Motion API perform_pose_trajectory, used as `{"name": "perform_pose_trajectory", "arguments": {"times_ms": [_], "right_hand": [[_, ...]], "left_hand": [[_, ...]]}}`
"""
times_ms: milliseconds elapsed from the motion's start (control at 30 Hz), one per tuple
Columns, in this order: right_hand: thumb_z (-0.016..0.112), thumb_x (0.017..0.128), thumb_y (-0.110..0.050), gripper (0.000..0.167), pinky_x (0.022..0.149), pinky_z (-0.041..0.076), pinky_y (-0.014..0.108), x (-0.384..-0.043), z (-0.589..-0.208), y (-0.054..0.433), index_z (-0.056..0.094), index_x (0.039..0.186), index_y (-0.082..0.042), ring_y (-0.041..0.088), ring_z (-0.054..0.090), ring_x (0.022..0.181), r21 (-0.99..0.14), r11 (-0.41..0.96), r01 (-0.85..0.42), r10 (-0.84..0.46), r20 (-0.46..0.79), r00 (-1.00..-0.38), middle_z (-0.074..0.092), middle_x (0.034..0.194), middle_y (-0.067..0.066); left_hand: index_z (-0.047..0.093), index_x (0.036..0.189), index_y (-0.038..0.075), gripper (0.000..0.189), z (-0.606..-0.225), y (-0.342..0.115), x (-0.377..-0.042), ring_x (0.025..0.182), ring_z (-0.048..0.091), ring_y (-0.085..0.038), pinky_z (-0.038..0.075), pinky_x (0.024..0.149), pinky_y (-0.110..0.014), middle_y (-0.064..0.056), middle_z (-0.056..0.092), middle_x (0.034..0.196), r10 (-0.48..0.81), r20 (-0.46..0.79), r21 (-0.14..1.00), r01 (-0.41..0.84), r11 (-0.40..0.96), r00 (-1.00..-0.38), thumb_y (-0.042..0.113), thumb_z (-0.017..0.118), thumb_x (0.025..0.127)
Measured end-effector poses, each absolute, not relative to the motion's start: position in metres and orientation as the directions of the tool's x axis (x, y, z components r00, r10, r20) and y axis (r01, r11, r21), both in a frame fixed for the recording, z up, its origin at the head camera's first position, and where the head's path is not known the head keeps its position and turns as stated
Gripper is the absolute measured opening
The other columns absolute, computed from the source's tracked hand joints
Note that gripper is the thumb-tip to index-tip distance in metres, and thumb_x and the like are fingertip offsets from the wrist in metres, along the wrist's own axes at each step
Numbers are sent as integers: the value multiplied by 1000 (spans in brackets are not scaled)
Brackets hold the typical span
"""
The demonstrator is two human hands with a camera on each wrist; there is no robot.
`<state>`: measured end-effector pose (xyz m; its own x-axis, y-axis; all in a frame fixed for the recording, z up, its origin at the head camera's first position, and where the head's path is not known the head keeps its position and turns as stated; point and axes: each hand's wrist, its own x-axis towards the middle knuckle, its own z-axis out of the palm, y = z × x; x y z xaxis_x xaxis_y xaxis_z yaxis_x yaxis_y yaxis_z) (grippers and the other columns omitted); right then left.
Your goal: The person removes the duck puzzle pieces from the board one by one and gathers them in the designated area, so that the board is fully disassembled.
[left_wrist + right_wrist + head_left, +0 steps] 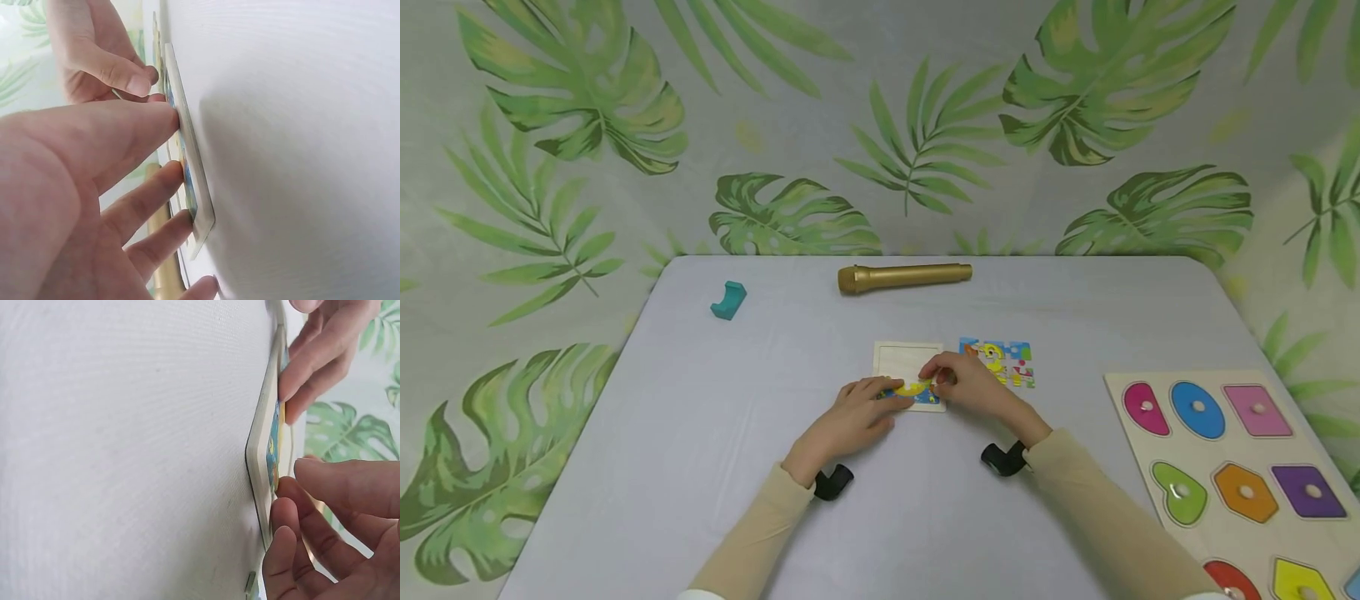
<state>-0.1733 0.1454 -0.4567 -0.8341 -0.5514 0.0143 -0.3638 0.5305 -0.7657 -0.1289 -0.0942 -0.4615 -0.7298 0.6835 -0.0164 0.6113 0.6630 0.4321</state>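
A small white puzzle tray [908, 360] lies mid-table, with blue and yellow jigsaw pieces [917, 393] along its near side. My left hand [857, 412] rests its outstretched fingers on these pieces and the tray's near left part. In the left wrist view, its thumb and fingertips press at the tray's edge. At the right side of the tray is my right hand [966, 383], its bent fingertips touching the rightmost piece. The right wrist view shows a gap between its thumb and index finger. Partly behind this hand, more jigsaw pieces [1018, 350] form a colourful picture.
A gold microphone [906, 277] lies at the back of the white table [700, 467]. Towards the back left stands a teal curved block [728, 301]. A wooden shape board [1198, 442] with knobbed coloured pieces covers the right side.
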Motion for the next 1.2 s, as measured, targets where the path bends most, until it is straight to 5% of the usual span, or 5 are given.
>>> {"name": "perform_pose_trajectory", "arguments": {"times_ms": [100, 200, 1200], "right_hand": [[65, 81, 9, 22, 82, 45, 41, -172, -457, 145, 68, 100, -3, 16, 57, 81, -774, 531, -346, -540, 6, -842, 67, 97, 5], [66, 81, 9, 22, 75, 48, 33, -171, -457, 144, 68, 99, -2, 18, 57, 83, -783, 527, -331, -529, 3, -849, 66, 97, 6], [63, 86, 6, 19, 70, 47, 30, -170, -453, 166, 68, 101, -5, 19, 58, 79, -835, 495, -240, -422, 10, -906, 65, 94, 6]], "left_hand": [[58, 134, 18, 37, -460, -94, -129, 135, 32, -32, 29, 102, -56, -9, 40, 146, 683, -14, 437, 609, 661, -731, 16, 57, 97], [59, 133, 17, 36, -459, -94, -129, 134, 32, -33, 29, 102, -57, -10, 41, 145, 679, -17, 452, 600, 660, -734, 15, 57, 97], [60, 132, 18, 37, -453, -92, -130, 133, 35, -32, 31, 102, -55, -8, 44, 143, 660, -23, 477, 572, 667, -751, 12, 59, 96]]}}
